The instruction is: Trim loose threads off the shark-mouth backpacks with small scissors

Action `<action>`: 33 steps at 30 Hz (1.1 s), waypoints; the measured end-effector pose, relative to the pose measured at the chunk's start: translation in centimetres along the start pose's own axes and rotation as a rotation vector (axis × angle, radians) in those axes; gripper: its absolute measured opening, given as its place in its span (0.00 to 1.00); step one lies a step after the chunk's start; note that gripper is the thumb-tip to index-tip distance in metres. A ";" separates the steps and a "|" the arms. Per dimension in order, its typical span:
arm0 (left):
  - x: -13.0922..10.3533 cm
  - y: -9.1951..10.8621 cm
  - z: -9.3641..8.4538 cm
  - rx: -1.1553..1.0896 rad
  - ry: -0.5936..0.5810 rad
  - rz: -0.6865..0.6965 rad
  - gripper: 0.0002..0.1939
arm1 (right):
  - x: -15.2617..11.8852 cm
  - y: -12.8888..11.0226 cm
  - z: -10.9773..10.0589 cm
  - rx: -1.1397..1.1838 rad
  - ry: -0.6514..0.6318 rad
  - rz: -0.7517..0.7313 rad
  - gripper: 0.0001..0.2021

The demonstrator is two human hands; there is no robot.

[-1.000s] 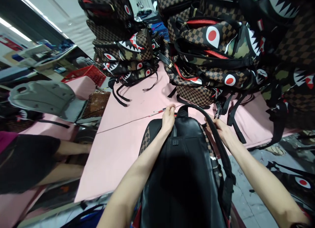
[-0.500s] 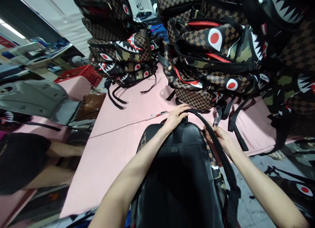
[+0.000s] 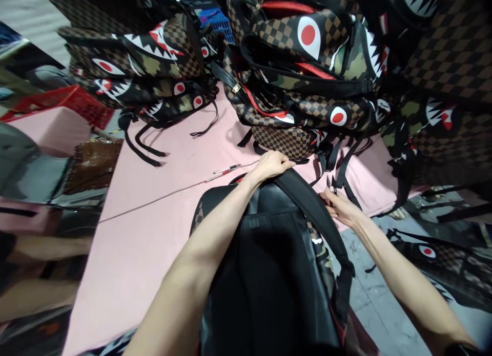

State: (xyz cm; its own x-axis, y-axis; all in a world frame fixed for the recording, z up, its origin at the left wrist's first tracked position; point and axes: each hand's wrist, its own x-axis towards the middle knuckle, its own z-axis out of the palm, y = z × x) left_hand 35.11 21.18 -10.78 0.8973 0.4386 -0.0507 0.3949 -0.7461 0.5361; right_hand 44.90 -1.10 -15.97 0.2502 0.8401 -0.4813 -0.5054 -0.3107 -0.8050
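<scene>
A black backpack (image 3: 265,274) lies back side up in front of me, over the near edge of the pink table (image 3: 146,192). My left hand (image 3: 272,166) is closed on the top end of its padded shoulder strap (image 3: 307,202). To the right of the strap, my right hand (image 3: 336,205) is closed round small dark snips (image 3: 333,184), whose blades point up and away. A cord with a pen (image 3: 226,170) runs across the cloth to the left of my left hand.
Stacks of checked backpacks with shark-teeth prints (image 3: 165,64) stand at the back left and back centre (image 3: 319,69). More hang at the right. A red crate (image 3: 61,102) and a person's bare legs are at the left. Another bag (image 3: 430,253) lies low at the right.
The view has shifted right and closer. The shoulder strap now lies flatter across the backpack's top right, with its wide padded part under my left hand. My right hand with the snips is clear of the strap.
</scene>
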 end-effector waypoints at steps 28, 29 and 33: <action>-34.9 0.0 4.0 0.442 0.418 -0.574 0.27 | -5.7 5.3 -0.6 0.407 0.169 0.085 0.06; -36.3 -0.6 4.0 0.392 0.451 -0.629 0.25 | -5.8 5.2 -0.5 0.404 0.177 0.088 0.06; -36.4 -1.9 1.3 0.074 0.515 -0.845 0.19 | -6.4 4.5 -0.1 0.372 0.172 0.098 0.05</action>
State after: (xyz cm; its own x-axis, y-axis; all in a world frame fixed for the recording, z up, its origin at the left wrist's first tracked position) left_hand 2.00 6.00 -11.03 0.1264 0.9919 -0.0107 0.8924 -0.1090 0.4379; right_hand 41.09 -7.87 -16.54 0.3047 0.7182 -0.6255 -0.7895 -0.1769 -0.5877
